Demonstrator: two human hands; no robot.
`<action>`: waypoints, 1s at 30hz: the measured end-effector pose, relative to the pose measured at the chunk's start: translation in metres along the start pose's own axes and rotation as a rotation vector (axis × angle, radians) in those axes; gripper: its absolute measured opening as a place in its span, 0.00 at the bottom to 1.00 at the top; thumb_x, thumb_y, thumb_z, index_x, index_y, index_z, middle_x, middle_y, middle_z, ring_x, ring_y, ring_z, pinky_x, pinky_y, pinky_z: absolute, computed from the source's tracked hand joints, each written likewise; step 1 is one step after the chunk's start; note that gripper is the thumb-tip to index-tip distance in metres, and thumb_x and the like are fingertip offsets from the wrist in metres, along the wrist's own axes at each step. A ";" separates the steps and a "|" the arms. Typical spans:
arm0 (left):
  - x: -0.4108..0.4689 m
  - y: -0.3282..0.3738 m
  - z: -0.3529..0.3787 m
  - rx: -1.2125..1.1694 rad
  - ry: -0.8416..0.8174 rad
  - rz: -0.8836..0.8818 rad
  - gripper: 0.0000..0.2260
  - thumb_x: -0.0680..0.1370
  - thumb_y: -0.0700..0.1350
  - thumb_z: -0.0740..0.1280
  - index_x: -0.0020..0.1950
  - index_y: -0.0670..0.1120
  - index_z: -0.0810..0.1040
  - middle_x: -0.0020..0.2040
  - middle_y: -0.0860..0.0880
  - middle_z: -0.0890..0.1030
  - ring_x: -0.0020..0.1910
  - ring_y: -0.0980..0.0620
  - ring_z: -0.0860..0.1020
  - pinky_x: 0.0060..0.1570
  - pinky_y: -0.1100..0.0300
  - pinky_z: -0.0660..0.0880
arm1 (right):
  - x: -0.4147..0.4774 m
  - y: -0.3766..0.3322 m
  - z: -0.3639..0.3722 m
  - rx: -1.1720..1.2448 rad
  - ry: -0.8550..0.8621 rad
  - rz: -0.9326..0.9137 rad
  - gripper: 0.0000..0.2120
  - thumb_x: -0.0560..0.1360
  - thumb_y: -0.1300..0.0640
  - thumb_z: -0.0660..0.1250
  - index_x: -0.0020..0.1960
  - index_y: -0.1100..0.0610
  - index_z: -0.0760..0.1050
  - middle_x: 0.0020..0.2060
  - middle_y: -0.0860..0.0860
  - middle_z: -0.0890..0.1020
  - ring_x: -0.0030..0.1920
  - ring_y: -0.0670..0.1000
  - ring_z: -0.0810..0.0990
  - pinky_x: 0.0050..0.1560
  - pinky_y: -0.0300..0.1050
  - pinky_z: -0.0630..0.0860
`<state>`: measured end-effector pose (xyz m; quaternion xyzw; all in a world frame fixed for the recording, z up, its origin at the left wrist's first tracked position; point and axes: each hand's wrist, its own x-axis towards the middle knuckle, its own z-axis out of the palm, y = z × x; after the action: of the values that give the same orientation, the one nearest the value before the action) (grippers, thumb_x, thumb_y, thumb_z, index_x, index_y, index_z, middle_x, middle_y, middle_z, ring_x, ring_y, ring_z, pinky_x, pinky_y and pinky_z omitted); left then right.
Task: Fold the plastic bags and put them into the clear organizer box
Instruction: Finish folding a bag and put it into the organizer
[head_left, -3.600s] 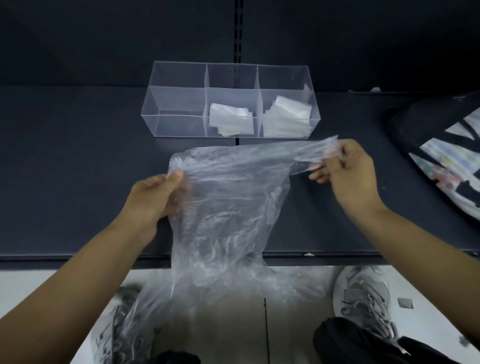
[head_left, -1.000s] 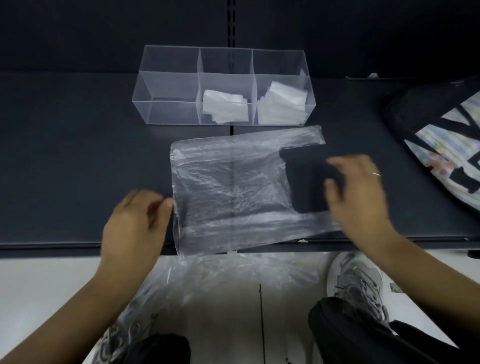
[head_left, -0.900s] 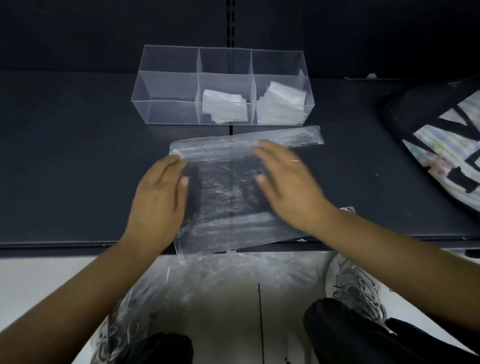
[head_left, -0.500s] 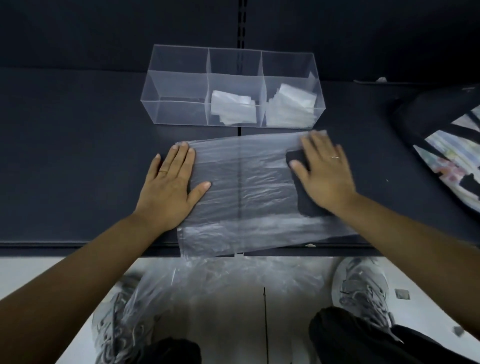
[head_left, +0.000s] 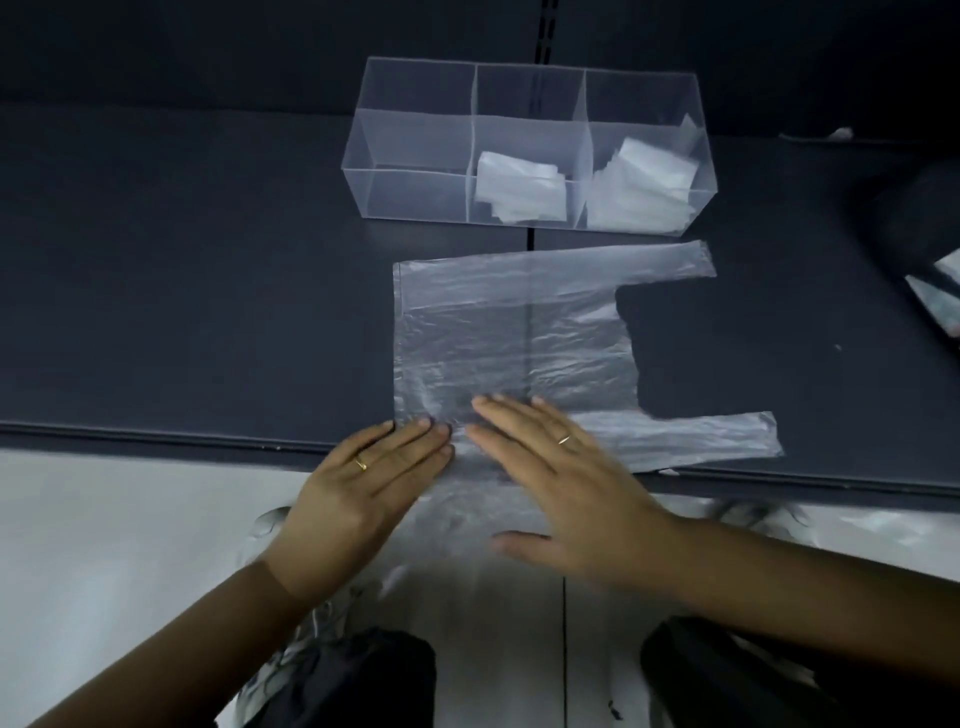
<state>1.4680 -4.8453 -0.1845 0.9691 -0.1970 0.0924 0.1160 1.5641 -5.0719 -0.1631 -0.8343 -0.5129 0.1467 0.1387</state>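
Observation:
A clear plastic bag (head_left: 509, 343) lies spread flat on the dark shelf (head_left: 197, 291), its two handle strips pointing right and its near edge at the shelf's front. My left hand (head_left: 363, 488) and my right hand (head_left: 556, 483) lie side by side with straight fingers on the bag's near edge, fingertips touching the plastic. Behind the bag stands the clear organizer box (head_left: 415, 150) with three compartments. Folded bags (head_left: 519, 192) fill the middle one, a bigger stack (head_left: 644, 192) fills the right one, and the left one holds nothing.
A dark bag with a printed pattern (head_left: 930, 249) sits at the shelf's right end. More crumpled plastic (head_left: 467, 519) hangs below the shelf's front edge above a pale floor. My shoes and dark trouser legs show at the bottom.
The bag went from held up in the air to flat on the shelf. Both hands have slid from its far corners back to its near edge, close together.

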 end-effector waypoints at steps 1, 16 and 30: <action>0.003 0.002 -0.002 -0.038 0.063 -0.019 0.15 0.76 0.39 0.68 0.63 0.43 0.79 0.65 0.46 0.77 0.65 0.48 0.75 0.61 0.49 0.73 | 0.003 -0.004 0.005 -0.036 0.002 0.004 0.38 0.75 0.36 0.61 0.77 0.57 0.57 0.77 0.53 0.55 0.77 0.50 0.51 0.77 0.49 0.46; 0.039 -0.004 -0.082 -0.795 0.167 -0.670 0.08 0.71 0.53 0.66 0.41 0.67 0.82 0.38 0.64 0.83 0.39 0.69 0.80 0.41 0.79 0.70 | -0.081 0.077 -0.100 0.171 0.273 0.362 0.15 0.77 0.37 0.57 0.48 0.43 0.78 0.46 0.35 0.81 0.47 0.35 0.79 0.48 0.24 0.69; 0.103 -0.086 -0.025 -0.715 0.234 -1.021 0.10 0.76 0.50 0.70 0.35 0.52 0.83 0.34 0.55 0.83 0.30 0.62 0.77 0.37 0.66 0.74 | 0.001 0.174 -0.089 0.746 0.424 0.807 0.03 0.74 0.54 0.70 0.43 0.53 0.82 0.35 0.46 0.81 0.31 0.38 0.76 0.34 0.31 0.71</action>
<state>1.5924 -4.7989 -0.1534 0.8258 0.2853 0.0594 0.4828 1.7408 -5.1540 -0.1474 -0.8695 -0.0297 0.1883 0.4556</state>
